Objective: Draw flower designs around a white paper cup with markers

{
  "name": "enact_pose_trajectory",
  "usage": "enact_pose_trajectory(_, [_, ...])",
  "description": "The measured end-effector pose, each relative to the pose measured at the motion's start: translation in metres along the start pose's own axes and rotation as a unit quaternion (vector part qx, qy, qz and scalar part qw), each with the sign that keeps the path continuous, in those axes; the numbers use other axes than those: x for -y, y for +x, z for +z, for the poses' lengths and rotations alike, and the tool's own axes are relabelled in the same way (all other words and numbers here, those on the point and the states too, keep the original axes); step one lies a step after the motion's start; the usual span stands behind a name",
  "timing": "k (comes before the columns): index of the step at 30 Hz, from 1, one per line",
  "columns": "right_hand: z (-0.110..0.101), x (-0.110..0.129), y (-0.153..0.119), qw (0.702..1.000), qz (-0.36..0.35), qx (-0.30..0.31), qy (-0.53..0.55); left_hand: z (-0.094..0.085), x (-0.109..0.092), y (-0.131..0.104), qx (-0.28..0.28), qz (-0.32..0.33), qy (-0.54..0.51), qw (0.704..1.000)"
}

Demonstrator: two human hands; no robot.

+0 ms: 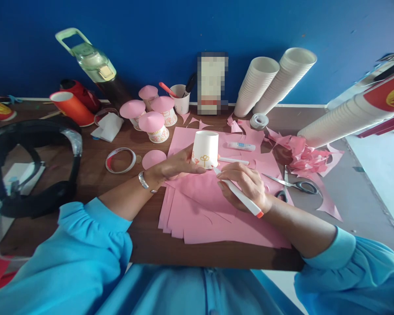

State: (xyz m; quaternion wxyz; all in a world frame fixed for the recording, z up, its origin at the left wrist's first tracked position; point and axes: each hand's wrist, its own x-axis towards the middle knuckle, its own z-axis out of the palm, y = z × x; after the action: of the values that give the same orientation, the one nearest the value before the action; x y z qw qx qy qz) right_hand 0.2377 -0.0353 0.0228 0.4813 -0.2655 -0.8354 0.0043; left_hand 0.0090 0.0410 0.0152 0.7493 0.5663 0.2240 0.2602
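Observation:
A white paper cup [206, 146] with small drawn flowers is gripped in my left hand [183, 162] above a stack of pink paper [197, 218]. My right hand [244, 186] is closed round a white marker with an orange end [242, 197], its tip close to the cup's lower right edge. Behind the cup lies a white pen or cap-like stick [234, 161] on the paper. Several decorated cups with pink cone tops [151, 121] stand at the back left, and a pink disc [154, 159] lies near my left wrist.
Scissors [305, 187], a glue stick [241, 146] and pink scraps [310, 155] lie right. White cup stacks [257, 85] lean at the back near a clear tape roll [259, 120]. Left are another tape roll [120, 160], a bottle [96, 65] and a black headset-like strap [36, 210].

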Motion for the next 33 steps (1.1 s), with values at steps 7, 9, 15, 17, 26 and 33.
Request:
enact_pose_trajectory(7, [0.0002, -0.0010, -0.0008, 1.000, 0.008, 0.004, -0.001, -0.0025, 0.0042, 0.0007, 0.005, 0.006, -0.005, 1.000])
enact_pose_trajectory(9, [0.0001, -0.0009, -0.0008, 1.000, 0.009, 0.005, 0.000, -0.0031, 0.0052, 0.0009, 0.004, 0.006, -0.002, 1.000])
enact_pose_trajectory(15, [0.0008, -0.0009, -0.0015, 1.000, 0.011, 0.002, 0.003, -0.0019, 0.0038, 0.0004, 0.003, 0.004, 0.003, 1.000])
enact_pose_trajectory(17, [0.0013, -0.0011, -0.0021, 1.000, 0.015, 0.001, 0.004, -0.0016, 0.0030, 0.0001, 0.004, 0.006, -0.001, 1.000])
enact_pose_trajectory(26, [0.0012, -0.0011, -0.0030, 1.000, 0.013, 0.000, 0.010, -0.0042, 0.0064, 0.0015, -0.002, -0.002, 0.006, 1.000])
enact_pose_trajectory(33, [0.0000, -0.0020, -0.0029, 1.000, 0.015, 0.008, 0.003, 0.0000, -0.0001, -0.0006, -0.004, -0.005, 0.004, 1.000])
